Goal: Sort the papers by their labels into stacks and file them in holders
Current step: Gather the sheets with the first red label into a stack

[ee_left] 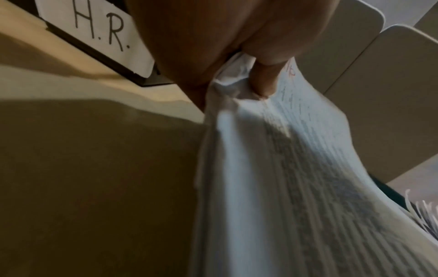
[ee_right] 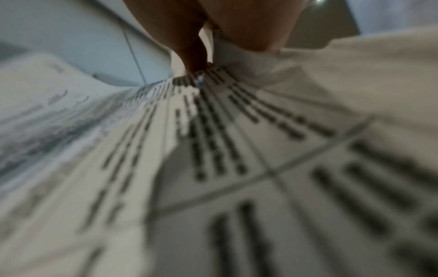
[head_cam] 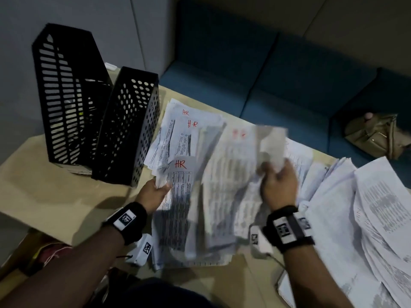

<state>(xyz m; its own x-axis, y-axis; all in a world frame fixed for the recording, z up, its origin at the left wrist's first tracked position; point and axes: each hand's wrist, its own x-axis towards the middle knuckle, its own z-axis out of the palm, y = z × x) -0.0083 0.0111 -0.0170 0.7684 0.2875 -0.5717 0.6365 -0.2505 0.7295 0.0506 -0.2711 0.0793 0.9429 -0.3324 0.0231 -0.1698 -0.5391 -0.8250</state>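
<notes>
HR-marked papers [head_cam: 178, 172] mid-table, bunched | left hand [head_cam: 153, 194] pinches their edge | right hand [head_cam: 279, 185] grips blurred sheets [head_cam: 235, 174] | step: gathering HR stack | next: square edges, slot into perforated holder [head_cam: 126, 127] at far-left corner.

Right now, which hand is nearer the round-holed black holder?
Left. The left hand grips an HR sheet just below the holder; the right hand holds papers farther right.
</notes>
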